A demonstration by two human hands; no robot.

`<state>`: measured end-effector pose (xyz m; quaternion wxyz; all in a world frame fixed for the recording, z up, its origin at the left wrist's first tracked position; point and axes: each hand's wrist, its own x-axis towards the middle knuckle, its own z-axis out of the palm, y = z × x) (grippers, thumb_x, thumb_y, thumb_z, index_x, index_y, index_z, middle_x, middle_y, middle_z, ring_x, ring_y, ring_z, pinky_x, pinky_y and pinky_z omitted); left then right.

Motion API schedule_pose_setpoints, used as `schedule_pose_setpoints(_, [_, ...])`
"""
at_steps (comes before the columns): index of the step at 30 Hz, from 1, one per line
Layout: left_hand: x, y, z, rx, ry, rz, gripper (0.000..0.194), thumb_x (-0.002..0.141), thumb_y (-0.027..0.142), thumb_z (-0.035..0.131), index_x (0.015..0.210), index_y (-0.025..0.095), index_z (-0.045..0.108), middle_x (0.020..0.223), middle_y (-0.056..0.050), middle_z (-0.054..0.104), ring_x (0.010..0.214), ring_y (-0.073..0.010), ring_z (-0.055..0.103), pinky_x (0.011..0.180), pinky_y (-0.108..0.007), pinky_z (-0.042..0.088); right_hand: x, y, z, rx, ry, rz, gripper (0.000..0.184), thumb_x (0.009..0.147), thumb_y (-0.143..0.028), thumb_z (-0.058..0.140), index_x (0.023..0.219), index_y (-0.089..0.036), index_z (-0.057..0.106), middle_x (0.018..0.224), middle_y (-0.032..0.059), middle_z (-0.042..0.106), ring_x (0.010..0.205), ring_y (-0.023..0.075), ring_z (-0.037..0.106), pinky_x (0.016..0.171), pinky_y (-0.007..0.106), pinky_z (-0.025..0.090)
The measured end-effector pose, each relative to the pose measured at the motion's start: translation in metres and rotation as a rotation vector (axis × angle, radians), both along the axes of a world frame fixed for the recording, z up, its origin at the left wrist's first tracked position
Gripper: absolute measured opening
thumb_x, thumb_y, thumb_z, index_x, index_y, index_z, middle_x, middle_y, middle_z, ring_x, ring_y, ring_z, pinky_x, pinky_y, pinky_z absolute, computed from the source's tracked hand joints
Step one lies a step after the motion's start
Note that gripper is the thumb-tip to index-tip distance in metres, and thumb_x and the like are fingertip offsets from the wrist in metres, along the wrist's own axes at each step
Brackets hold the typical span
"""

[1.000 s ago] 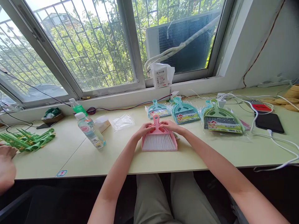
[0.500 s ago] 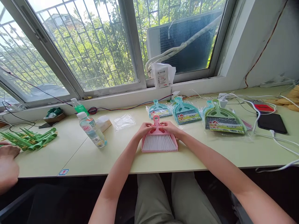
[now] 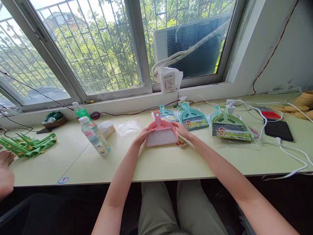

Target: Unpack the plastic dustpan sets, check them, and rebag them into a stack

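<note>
A pink dustpan [image 3: 158,124] with a matching white-bristled brush [image 3: 161,137] nested in it is between my hands, over the table. My left hand [image 3: 143,135] grips its left edge, thumb across the front. At its right edge is my right hand [image 3: 181,130], fingers closed against the rim, their tips partly hidden behind the pan. Below the right hand, a printed colourful card [image 3: 181,141] pokes out from beside the pan. Just behind stands a bagged teal dustpan set [image 3: 168,117], partly covered by the pink one.
More wrapped sets, teal [image 3: 192,118] and green [image 3: 231,125], lie to the right, near a phone [image 3: 278,130] and white cables [image 3: 293,153]. Leftward are a bottle [image 3: 95,137], a tissue pack [image 3: 107,129], a clear plastic bag [image 3: 128,127] and green strips [image 3: 31,145] by another person's hand [image 3: 6,158].
The pink dustpan with its brush has shifted left and away from me and turned slightly. My hands have moved from its upper part to its sides, uncovering more of the card.
</note>
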<state>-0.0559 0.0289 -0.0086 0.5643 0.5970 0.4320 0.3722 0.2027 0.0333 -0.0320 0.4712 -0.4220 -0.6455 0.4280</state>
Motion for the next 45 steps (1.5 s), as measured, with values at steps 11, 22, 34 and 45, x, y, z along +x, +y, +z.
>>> schedule_pose_setpoints(11, [-0.016, 0.020, -0.010, -0.008, -0.132, 0.400, 0.060, 0.066, 0.054, 0.077, 0.115, 0.022, 0.065, 0.117, -0.013, 0.069, 0.106, -0.0304, 0.065, 0.082, -0.038, 0.053, 0.002, -0.003, -0.003, 0.282, -0.865, 0.112, 0.037, 0.089, -0.027, 0.060, 0.125, -0.023, 0.065, 0.122, 0.0110, 0.065, 0.120, 0.0278, 0.056, 0.100, 0.038, 0.044])
schedule_pose_setpoints(22, [-0.011, 0.019, -0.014, 0.006, -0.107, 0.350, 0.060, 0.066, 0.053, 0.078, 0.116, 0.021, 0.064, 0.122, -0.013, 0.066, 0.110, -0.0292, 0.064, 0.086, -0.037, 0.053, -0.008, -0.010, -0.001, 0.313, -0.764, 0.224, 0.020, 0.082, -0.032, 0.071, 0.098, -0.023, 0.076, 0.107, 0.0103, 0.062, 0.111, 0.0267, 0.055, 0.098, 0.038, 0.043])
schedule_pose_setpoints(34, [-0.009, 0.016, -0.013, 0.010, -0.105, 0.363, 0.057, 0.067, 0.049, 0.078, 0.115, 0.022, 0.065, 0.122, -0.013, 0.067, 0.111, -0.0300, 0.063, 0.089, -0.039, 0.051, -0.024, -0.012, -0.007, 0.367, -0.608, 0.415, 0.044, 0.076, -0.003, 0.056, 0.110, -0.023, 0.075, 0.111, 0.0082, 0.068, 0.104, 0.0211, 0.061, 0.092, 0.035, 0.049])
schedule_pose_setpoints(45, [-0.001, 0.010, -0.006, -0.003, -0.089, 0.385, 0.048, 0.067, 0.044, 0.079, 0.108, 0.021, 0.068, 0.120, -0.012, 0.068, 0.115, -0.0338, 0.061, 0.092, -0.042, 0.049, -0.009, -0.010, 0.003, 0.220, -0.644, 0.278, 0.007, 0.075, -0.022, 0.068, 0.080, -0.019, 0.072, 0.087, 0.0052, 0.069, 0.081, 0.0184, 0.059, 0.073, 0.029, 0.044])
